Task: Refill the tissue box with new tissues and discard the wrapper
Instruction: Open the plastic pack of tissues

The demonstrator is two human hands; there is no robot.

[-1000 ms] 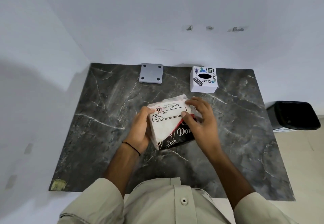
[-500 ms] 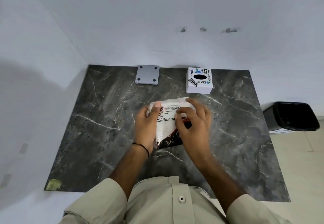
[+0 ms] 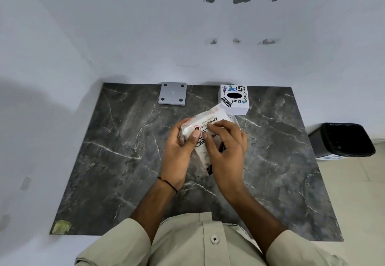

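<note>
A pack of tissues (image 3: 210, 120) in a clear plastic wrapper with a white label and a black-and-red lower part is held above the middle of the dark marble table (image 3: 116, 161). My left hand (image 3: 179, 151) grips its left side, thumb pressed on the label. My right hand (image 3: 226, 151) covers the pack's right side, fingertips pinching the wrapper beside the left thumb. The white tissue box (image 3: 234, 99), with stickers and a dark oval slot on top, stands at the table's back edge, just beyond the pack.
A grey square metal plate (image 3: 172, 93) with four holes lies at the back edge, left of the box. A black waste bin (image 3: 341, 138) stands on the floor off the table's right side. White walls close in the back and left.
Both hands have closed in over the pack, the right fingertips now meeting the left thumb on the label. The pack has tilted and hides more of its black lower part.
</note>
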